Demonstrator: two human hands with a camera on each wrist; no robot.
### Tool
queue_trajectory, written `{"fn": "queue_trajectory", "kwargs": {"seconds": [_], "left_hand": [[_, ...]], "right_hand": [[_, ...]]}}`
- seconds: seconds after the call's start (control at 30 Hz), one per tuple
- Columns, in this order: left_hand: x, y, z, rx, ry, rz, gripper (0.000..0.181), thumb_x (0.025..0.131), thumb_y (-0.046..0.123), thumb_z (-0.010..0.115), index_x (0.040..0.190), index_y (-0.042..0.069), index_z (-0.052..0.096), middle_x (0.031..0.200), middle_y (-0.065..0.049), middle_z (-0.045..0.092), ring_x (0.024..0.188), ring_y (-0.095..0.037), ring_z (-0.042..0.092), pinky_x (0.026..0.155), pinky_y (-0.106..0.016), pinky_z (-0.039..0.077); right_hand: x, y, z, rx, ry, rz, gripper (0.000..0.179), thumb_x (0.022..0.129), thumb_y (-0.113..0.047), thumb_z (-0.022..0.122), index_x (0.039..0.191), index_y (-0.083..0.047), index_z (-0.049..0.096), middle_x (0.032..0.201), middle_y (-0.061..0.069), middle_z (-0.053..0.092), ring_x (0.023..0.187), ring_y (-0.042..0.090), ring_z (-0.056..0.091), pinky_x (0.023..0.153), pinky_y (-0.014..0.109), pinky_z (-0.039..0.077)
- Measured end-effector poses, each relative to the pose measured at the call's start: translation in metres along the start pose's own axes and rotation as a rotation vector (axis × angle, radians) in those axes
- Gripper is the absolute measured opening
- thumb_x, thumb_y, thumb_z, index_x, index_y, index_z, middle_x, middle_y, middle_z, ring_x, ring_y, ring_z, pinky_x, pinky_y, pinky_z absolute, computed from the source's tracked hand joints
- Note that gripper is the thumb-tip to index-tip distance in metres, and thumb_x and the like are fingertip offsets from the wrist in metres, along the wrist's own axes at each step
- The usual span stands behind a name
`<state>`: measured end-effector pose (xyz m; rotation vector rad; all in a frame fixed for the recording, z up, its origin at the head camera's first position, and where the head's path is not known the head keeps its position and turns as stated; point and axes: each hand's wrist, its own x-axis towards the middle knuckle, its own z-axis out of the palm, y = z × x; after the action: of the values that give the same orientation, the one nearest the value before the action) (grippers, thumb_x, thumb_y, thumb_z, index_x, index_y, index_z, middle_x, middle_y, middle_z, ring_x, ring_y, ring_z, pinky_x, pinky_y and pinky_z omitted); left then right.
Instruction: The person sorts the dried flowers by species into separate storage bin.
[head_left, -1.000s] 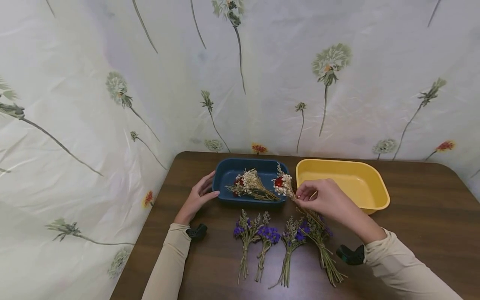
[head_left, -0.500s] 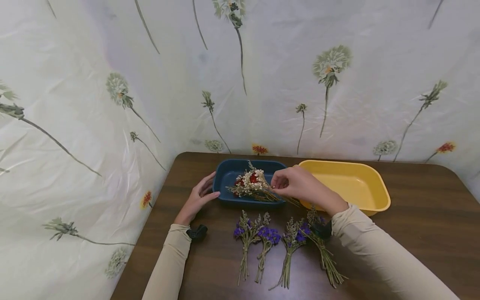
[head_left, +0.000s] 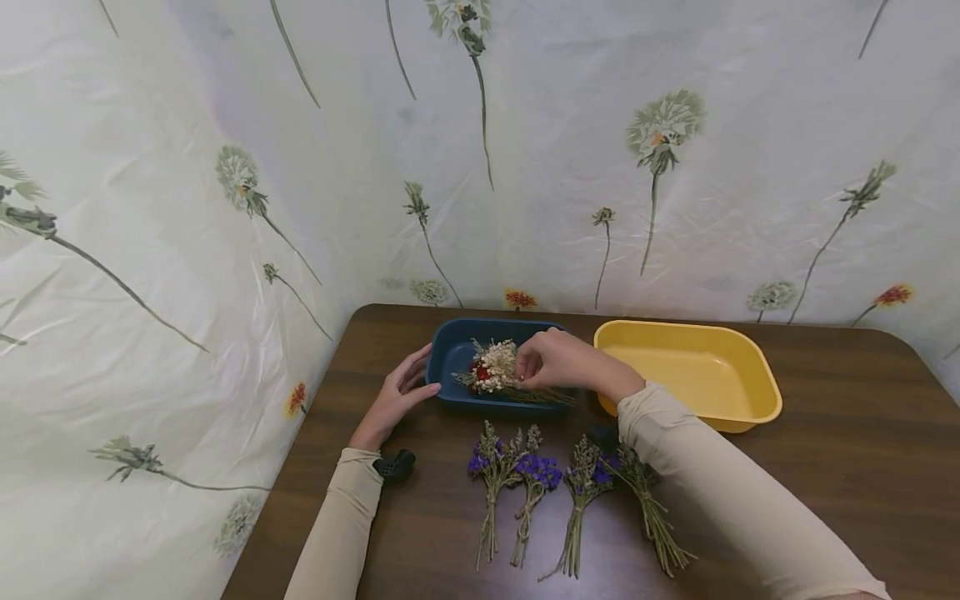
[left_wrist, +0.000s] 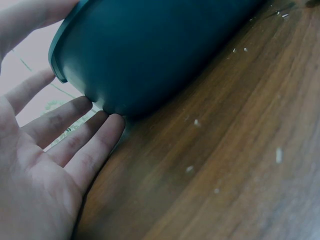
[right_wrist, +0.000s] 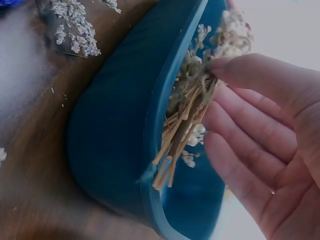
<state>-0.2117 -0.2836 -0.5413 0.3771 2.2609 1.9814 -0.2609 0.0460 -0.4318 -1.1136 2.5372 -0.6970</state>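
My right hand (head_left: 561, 360) pinches a small bouquet of dried cream and red flowers (head_left: 489, 360) inside the dark blue bin (head_left: 448, 343). In the right wrist view, thumb and forefinger grip its stems (right_wrist: 186, 122) near the tie, and the cut ends reach to the bin's rim. Other dried flowers lie beneath it, partly covered. At the bin's left end, my left hand (head_left: 392, 402) rests with extended fingers. The left wrist view has those fingertips (left_wrist: 114, 125) against the outer wall (left_wrist: 145, 55), with the thumb up by the rim.
A yellow bin (head_left: 705, 373) stands right of the blue one, behind my right forearm. Several bundles of purple dried flowers (head_left: 538, 473) lie in a row on the brown table (head_left: 427, 533) in front. Flower-patterned sheeting (head_left: 540, 167) rises behind the table.
My right hand has carried the cream and red bouquet leftward from between the two bins, over the blue bin's rim and down into it. The left hand stays in place.
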Motion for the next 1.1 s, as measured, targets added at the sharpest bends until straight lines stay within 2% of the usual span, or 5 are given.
{"fn": "queue_trajectory", "kwargs": {"seconds": [0.43,0.7,0.83,0.93,1.1], "left_hand": [[0.003,0.005,0.007,0.003,0.002,-0.007,0.066,0.100,0.022,0.069,0.158,0.037,0.040,0.165,0.000,0.040,0.149,-0.031,0.043,0.119,-0.059,0.037],[0.006,0.004,0.010,0.011,0.002,0.021,0.067,0.102,0.017,0.065,0.161,0.029,0.036,0.165,-0.008,0.039,0.149,-0.034,0.042,0.120,-0.060,0.035],[0.004,0.004,0.010,0.021,0.088,0.067,0.065,0.101,0.012,0.067,0.159,0.016,0.040,0.158,-0.016,0.048,0.147,-0.036,0.045,0.121,-0.055,0.036],[-0.001,0.006,0.009,0.030,0.186,0.090,0.059,0.099,0.010,0.070,0.153,0.006,0.047,0.151,-0.020,0.054,0.143,-0.037,0.049,0.115,-0.042,0.045],[-0.021,0.008,0.007,0.142,0.378,0.116,0.037,0.095,0.014,0.076,0.128,0.001,0.067,0.119,-0.022,0.070,0.109,-0.034,0.066,0.085,-0.021,0.054]], "right_hand": [[0.009,0.010,0.012,0.021,-0.046,0.041,0.010,0.088,-0.025,0.083,0.087,-0.020,0.075,0.084,-0.006,0.075,0.075,0.006,0.067,0.071,0.027,0.058],[-0.008,0.014,0.006,0.063,0.031,0.035,0.014,0.088,-0.028,0.083,0.096,-0.018,0.077,0.088,-0.008,0.075,0.080,0.004,0.069,0.076,0.029,0.059],[-0.028,0.026,-0.003,0.171,0.148,0.023,0.024,0.089,-0.029,0.082,0.108,-0.016,0.078,0.096,-0.005,0.079,0.087,0.009,0.073,0.081,0.032,0.061],[-0.051,0.040,-0.013,0.294,0.257,0.067,0.031,0.090,-0.032,0.082,0.116,-0.016,0.077,0.108,0.003,0.079,0.100,0.020,0.074,0.089,0.041,0.061],[-0.097,0.065,-0.026,0.328,0.401,0.215,0.049,0.089,-0.045,0.081,0.127,-0.016,0.072,0.133,0.010,0.070,0.132,0.036,0.059,0.112,0.062,0.044]]}}
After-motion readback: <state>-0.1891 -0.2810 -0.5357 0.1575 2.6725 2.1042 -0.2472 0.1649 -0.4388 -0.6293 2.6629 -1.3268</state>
